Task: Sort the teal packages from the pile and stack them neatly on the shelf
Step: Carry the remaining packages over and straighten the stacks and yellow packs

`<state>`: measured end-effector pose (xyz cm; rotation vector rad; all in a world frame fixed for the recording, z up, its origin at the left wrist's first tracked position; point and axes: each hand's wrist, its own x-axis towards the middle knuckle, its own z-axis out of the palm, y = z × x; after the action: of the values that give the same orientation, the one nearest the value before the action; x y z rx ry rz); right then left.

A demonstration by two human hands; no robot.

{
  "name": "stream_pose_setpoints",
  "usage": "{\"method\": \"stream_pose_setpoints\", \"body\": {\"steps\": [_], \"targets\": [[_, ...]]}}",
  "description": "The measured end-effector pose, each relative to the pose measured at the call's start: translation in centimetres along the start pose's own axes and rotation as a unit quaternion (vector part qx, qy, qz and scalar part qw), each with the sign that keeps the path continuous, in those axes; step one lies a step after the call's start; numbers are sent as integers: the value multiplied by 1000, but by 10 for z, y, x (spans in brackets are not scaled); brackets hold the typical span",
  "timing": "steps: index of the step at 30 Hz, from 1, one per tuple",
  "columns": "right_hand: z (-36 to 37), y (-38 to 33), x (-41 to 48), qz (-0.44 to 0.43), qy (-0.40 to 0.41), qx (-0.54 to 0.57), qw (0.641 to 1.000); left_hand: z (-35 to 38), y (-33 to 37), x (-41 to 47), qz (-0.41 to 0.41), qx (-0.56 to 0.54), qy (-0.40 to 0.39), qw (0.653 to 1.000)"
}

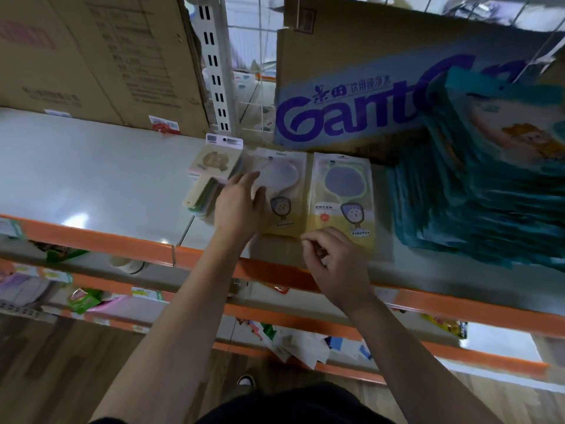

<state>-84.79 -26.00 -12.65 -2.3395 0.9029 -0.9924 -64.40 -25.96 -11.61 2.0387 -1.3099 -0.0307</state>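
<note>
Two hands over the shelf [91,166]. Where are the teal packages [452,209]?

At the right end of that shelf, heaped in a thick stack in front of the cardboard box [351,111] with blue lettering. Neither hand touches them.

Which way do they run?

Their long sides go from the orange rail [91,237] at the front towards the back, slanting a little leftward. The stack leans, its edges fanned and uneven. The top one faces up and shows a cartoon figure, though that part is blurred.

And the left hand [237,206]?

Laid flat on a pale package [284,215] in the middle of the shelf, fingers nearly straight and slightly spread.

The right hand [333,261]?

At the near edge of the yellow package [342,191] just beside the pale one. Its fingers are curled, thumb close to the forefinger. Whether they pinch that edge I cannot tell.
</note>
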Motion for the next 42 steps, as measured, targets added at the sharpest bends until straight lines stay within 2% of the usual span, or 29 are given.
{"method": "stream_pose_setpoints", "body": {"steps": [7, 12, 14, 18, 22, 25, 28, 32, 42], "targets": [[10, -6, 43, -16, -18, 34, 999, -44, -14, -7, 0, -22, 81, 996], [37, -24, 82, -14, 0, 39, 999, -69, -60, 20, -71, -78, 85, 991], [56, -31, 101, 18, 4, 51, 999, -74, -79, 36, -100, -114, 50, 987], [99, -40, 131, 144, -9, 128, 981, -73, -106, 63, -138, -203, -64, 967], [137, -43, 155, 232, -22, 118, 965, -65, -114, 73, -173, -324, -161, 916], [153, -46, 162, 289, -28, 95, 952, -62, -116, 73, -155, -359, -198, 899], [166, -47, 163, 305, -17, 78, 949, -63, -119, 73, -140, -372, -219, 891], [174, -49, 167, 315, 2, 115, 942, -62, -127, 78, -147, -402, -219, 877], [185, -45, 186, 321, 24, 114, 940, -60, -134, 103, -129, -401, -232, 877]]}}
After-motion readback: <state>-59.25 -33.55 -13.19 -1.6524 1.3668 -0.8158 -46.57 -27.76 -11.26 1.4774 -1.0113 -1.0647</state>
